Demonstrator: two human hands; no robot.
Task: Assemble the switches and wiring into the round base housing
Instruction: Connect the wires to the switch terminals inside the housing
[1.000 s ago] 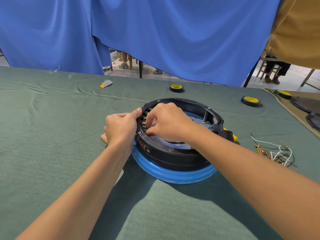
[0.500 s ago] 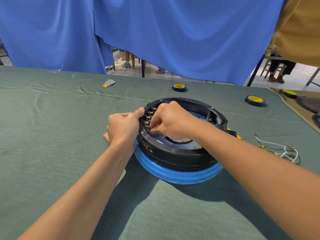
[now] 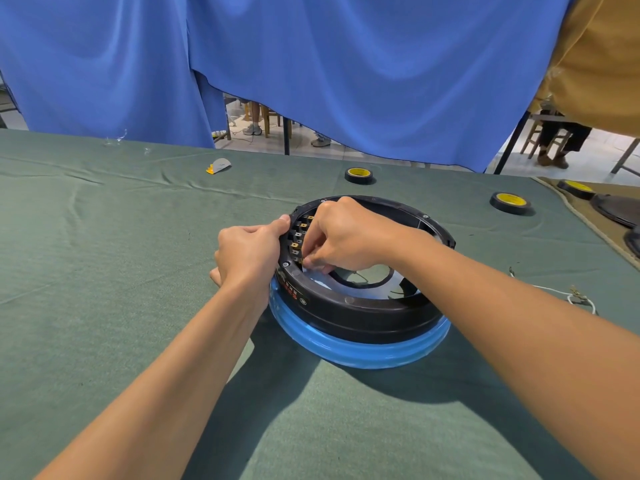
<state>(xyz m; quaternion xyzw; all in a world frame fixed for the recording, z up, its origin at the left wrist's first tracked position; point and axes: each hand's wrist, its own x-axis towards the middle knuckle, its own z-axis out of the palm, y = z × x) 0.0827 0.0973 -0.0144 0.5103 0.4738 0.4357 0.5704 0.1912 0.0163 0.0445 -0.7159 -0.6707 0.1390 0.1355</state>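
Observation:
The round base housing, black with a blue lower ring, lies on the green cloth in the middle of the head view. A row of switches with brass terminals sits inside its left wall. My left hand grips the housing's left rim from outside, thumb on top of the rim. My right hand reaches inside with curled fingers and pinches at the lowest switch terminal; what is between the fingertips is hidden. Loose white wires lie on the cloth to the right, partly behind my right forearm.
Black and yellow tape rolls stand at the back and back right, a third on a brown mat with dark discs. A small grey and yellow piece lies far left. A blue curtain hangs behind the table.
The view has come slightly closer and shifted. My right hand's fingers have worked lower along the switch row toward the near end. My left hand keeps its grip on the rim.

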